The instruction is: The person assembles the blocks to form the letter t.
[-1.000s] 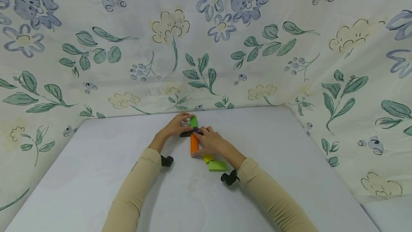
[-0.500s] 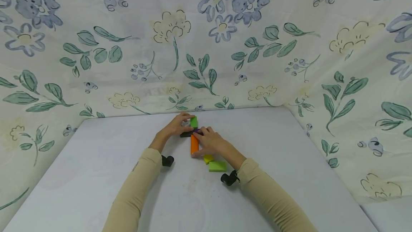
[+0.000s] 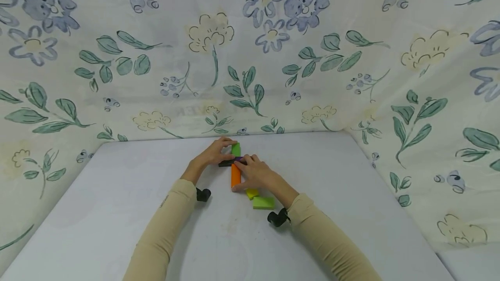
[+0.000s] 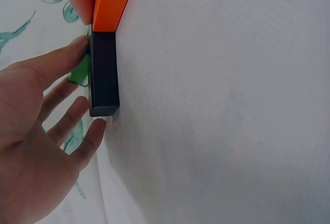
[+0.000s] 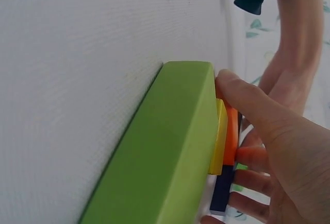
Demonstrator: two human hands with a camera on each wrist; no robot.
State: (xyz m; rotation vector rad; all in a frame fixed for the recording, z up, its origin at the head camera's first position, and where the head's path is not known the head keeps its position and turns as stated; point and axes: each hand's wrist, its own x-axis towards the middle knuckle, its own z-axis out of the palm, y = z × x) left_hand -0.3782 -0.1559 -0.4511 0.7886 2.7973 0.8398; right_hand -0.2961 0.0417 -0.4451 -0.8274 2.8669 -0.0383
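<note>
My left hand is at the far end of a row of blocks, thumb on the black block and index finger at the far end of a green block. Between the hands shows a bit of a purple block. My right hand grips an orange block, thumb at its near end and index finger at its far end. In the left wrist view, the orange block meets the end of the dark block. The right hand partly hides a yellow block.
A light green block lies flat nearest the body, beside the yellow one. Black wrist cameras hang under both wrists close to the white table. A flowered cloth rises behind the table's back edge.
The green block under my left index finger has shifted very slightly to the right and looks straighter. Both hands and the other blocks stay nearly where they were.
</note>
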